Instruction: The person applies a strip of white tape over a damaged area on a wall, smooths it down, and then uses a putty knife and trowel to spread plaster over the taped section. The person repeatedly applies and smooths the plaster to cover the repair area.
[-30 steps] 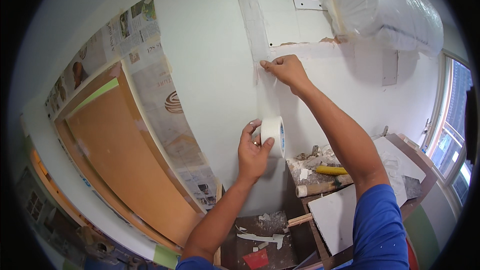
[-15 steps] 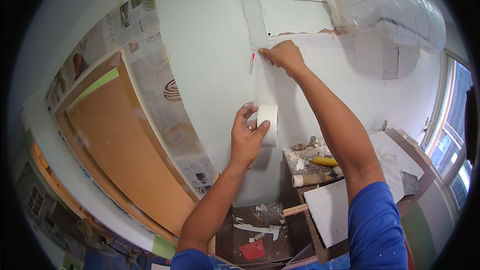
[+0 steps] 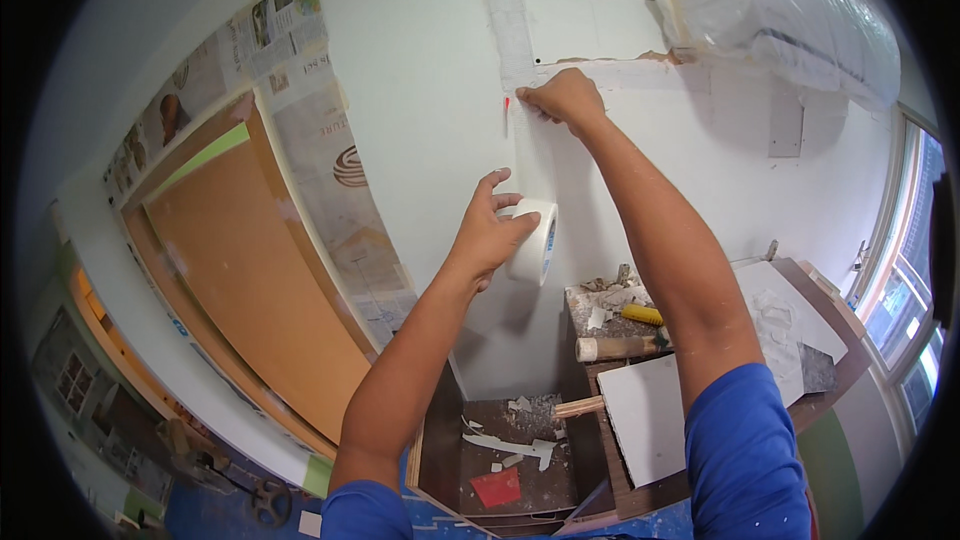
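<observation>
A roll of white mesh joint tape (image 3: 528,258) is gripped in my left hand (image 3: 487,238), thumb on its outer face and the index finger raised apart. From the roll a strip of tape (image 3: 530,155) runs up the pale wall. At its upper end my right hand (image 3: 568,102) is closed, fingertips pinched at the strip against the wall just below an older vertical taped seam (image 3: 512,30). Beside the strip, left of my right fingertips, a thin red-and-white sliver (image 3: 507,116) shows on the wall; I cannot make out what it is.
Below stands a brown cabinet (image 3: 590,460) with a white board (image 3: 645,420), a cardboard tube (image 3: 615,348), a yellow-handled tool (image 3: 642,314) and debris. A plastic-wrapped unit (image 3: 780,15) juts out upper right. Newspaper masking (image 3: 320,145) and an orange-brown door panel (image 3: 245,270) are left.
My left hand has risen slightly and tilted the tape roll, so more of its side shows. My right hand stays at the same spot on the wall. The view has shifted a little.
</observation>
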The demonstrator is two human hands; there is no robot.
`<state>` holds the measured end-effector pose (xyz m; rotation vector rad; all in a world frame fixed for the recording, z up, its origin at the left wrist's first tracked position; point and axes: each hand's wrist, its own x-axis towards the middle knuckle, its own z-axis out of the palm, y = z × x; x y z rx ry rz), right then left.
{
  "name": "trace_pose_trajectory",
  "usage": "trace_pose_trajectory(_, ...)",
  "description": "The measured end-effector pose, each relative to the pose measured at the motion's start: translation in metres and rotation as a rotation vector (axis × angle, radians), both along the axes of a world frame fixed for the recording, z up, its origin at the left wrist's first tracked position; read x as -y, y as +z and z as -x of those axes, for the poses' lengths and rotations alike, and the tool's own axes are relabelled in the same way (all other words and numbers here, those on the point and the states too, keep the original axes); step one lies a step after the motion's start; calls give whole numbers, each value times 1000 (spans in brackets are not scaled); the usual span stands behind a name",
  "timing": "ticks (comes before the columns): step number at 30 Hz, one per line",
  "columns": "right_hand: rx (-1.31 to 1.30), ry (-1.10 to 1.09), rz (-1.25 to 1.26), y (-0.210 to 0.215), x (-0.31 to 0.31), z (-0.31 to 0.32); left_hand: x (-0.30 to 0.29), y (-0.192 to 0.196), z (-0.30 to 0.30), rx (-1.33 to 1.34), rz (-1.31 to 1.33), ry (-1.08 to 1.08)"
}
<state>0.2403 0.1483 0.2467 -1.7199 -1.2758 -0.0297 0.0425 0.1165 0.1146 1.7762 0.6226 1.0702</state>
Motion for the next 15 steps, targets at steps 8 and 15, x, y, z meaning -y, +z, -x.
trace_pose_trajectory(8, -7, 33, 13, 3, -6, -10, -14, 40, -18, -252, -303, 305)
trace_pose_trajectory(15, -5, 68, 33, 3, -6, -16, -44, 100, -48, -584, -422, 526)
